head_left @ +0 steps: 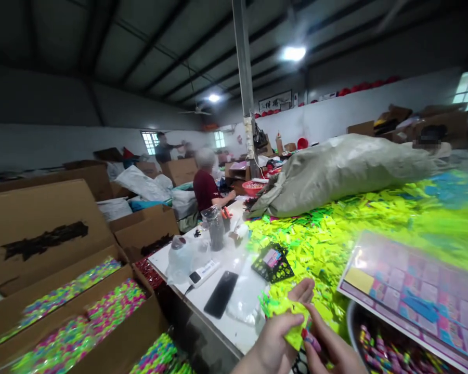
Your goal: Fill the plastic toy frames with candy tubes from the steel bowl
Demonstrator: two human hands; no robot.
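Note:
My left hand (271, 340) is closed on a bright yellow flat piece (296, 335), thumb on top, with a ragged green edge at its far left end. My right hand (333, 343) pinches a small pink-purple piece with a red tip (312, 340) against the near edge of the yellow piece. Beyond both hands spreads a heap of loose yellow and green flat pieces (315, 234). At lower right a bowl (353, 327) holds many small multicoloured pieces, partly covered by a clear-wrapped sheet of pink and purple cards (417, 296).
On the white table (197, 298) lie a dark phone (221, 294), a white power strip (204, 272), clear bags and a black lattice tray (273, 262). A large grey sack (347, 171) rests on the heap. Cardboard boxes (81, 327) of colourful pieces stand left. A person (206, 187) sits beyond.

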